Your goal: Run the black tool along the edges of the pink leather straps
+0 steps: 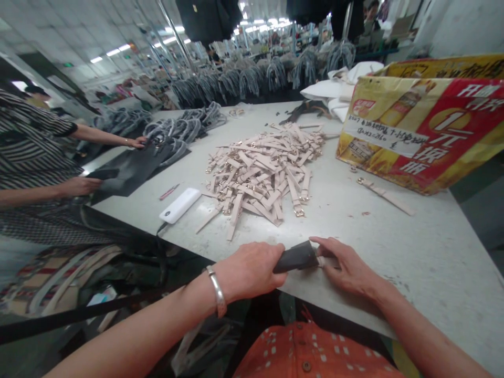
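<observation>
At the table's front edge my left hand [252, 269], with a silver bracelet at the wrist, is wrapped round a black handheld tool [297, 257]. The tool's wide end points right, toward my right hand [343, 265]. Between the thumb and fingers of my right hand is a small pale strap end [323, 261], at the tool's tip; most of it is hidden. Beyond my hands lies a large heap of pale beige straps with gold buckles [263, 173]. One single buckled strap [386, 196] lies apart on the right.
A yellow and red carton [425, 126] stands at the right. Left of the heap are a white device [180, 205] and a small red tool [169, 192]. At the far left, a person in a striped top [35, 142] handles black pieces beside grey looped bundles [185, 126].
</observation>
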### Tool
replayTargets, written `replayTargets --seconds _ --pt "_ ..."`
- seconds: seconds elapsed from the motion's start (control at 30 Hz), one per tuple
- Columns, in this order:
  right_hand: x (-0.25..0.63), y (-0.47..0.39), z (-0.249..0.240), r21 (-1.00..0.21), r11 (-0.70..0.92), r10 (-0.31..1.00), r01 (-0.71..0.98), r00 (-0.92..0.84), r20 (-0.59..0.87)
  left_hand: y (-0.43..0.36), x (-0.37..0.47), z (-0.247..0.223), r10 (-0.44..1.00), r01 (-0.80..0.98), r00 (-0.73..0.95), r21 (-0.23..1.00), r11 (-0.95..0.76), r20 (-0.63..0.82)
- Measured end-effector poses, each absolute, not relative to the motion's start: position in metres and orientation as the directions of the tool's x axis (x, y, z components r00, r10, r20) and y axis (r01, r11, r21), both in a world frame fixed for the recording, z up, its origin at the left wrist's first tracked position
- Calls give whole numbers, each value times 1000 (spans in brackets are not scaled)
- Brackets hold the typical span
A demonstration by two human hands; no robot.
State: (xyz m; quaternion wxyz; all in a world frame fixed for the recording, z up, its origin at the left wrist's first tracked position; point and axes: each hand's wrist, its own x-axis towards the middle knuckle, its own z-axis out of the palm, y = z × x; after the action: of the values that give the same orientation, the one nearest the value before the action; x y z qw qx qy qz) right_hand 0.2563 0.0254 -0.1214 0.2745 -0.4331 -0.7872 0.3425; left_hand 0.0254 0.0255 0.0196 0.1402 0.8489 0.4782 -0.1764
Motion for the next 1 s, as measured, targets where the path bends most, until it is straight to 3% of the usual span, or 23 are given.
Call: replayTargets --seconds 0.2,0.6,0.77,1.0 --pt "257 27 -120 -797 380 866 470 -483 129 18 8 29 769 887 427 56 -458 -475" --pt "258 27 -125 -793 376 885 480 -440 153 24 40 16 739 856 494 109 -506 -458" --pt "258 27 -126 -784 395 880 479 -444 172 30 10 13 816 907 422 186 -378 -395" --pt "256 28 -116 -751 419 865 510 -475 161 21 -18 16 790 918 394 248 -310 -470"
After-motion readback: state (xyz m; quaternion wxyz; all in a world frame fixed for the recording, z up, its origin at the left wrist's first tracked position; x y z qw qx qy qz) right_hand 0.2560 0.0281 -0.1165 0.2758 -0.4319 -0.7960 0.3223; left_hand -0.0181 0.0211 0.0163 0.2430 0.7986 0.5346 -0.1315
